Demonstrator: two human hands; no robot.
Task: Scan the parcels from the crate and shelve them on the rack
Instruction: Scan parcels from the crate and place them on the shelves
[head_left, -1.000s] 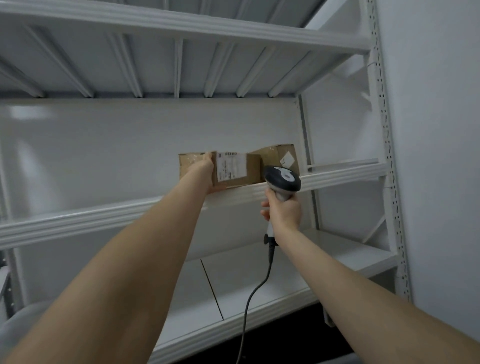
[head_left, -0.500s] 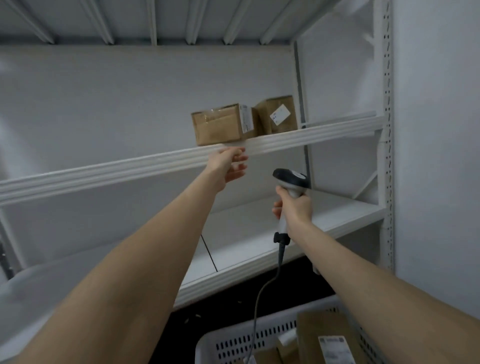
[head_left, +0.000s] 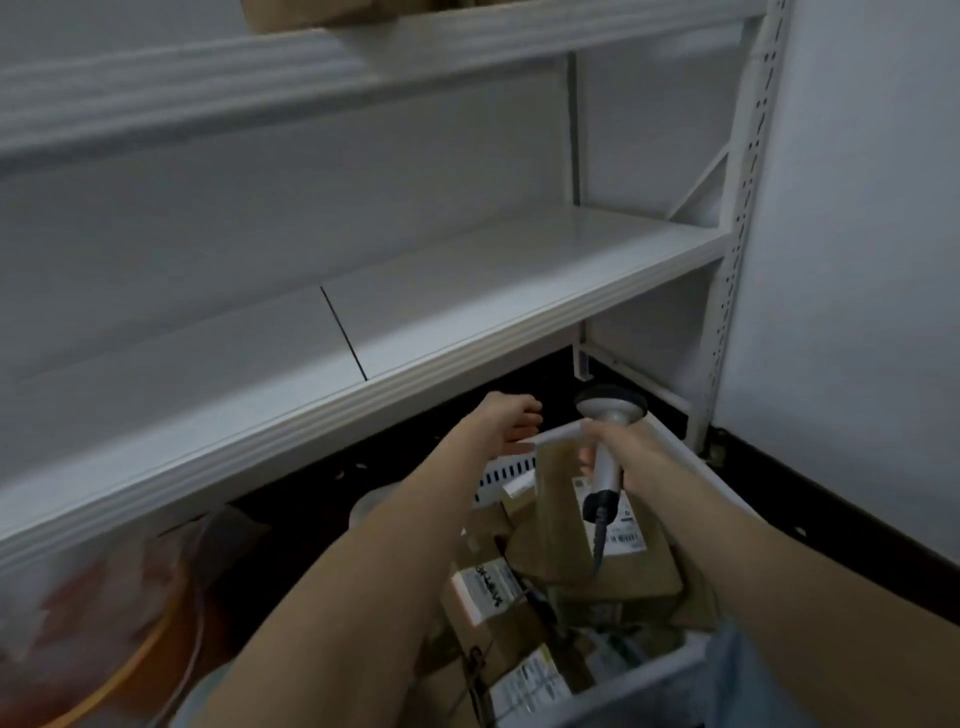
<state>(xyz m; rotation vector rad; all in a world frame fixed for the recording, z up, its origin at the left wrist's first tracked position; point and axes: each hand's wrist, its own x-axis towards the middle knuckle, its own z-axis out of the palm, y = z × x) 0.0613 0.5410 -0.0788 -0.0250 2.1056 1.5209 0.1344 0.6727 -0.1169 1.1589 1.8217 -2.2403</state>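
A white crate (head_left: 670, 439) stands on the floor at the lower right, filled with several brown cardboard parcels (head_left: 566, 551) bearing white labels. My right hand (head_left: 631, 457) grips the handle of a grey barcode scanner (head_left: 610, 415) above the crate, its cable hanging down over the parcels. My left hand (head_left: 501, 423) hovers over the crate's far rim with loosely curled fingers, holding nothing. The white rack (head_left: 467, 291) fills the view above; the bottom edge of a shelved parcel (head_left: 311, 13) shows at the top.
The rack's perforated right upright (head_left: 737, 223) stands against a white wall. Blurred orange and clear plastic items (head_left: 119, 623) lie at the lower left under the lowest shelf. The floor beneath the rack is dark.
My view has dropped from the upper shelf to the crate. My left hand let go of the shelved parcel and came down over the crate. The scanner hand lowered too.
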